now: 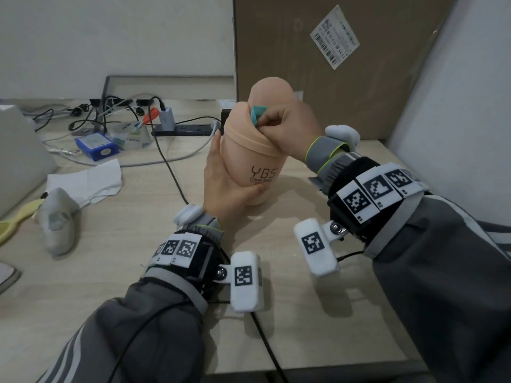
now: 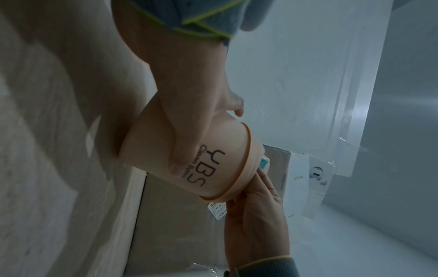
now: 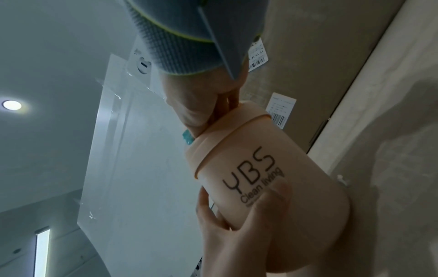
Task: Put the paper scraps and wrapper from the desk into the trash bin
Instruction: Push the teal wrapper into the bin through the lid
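Both hands hold things — trash bin (image 1: 255,158) leaning, mouth toward wrapper (image 1: 257,113).

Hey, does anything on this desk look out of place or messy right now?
Yes. A crumpled white paper still lies loose on the desk left of the trash bin, beside a tangle of cables. The bin is tilted in the left hand.
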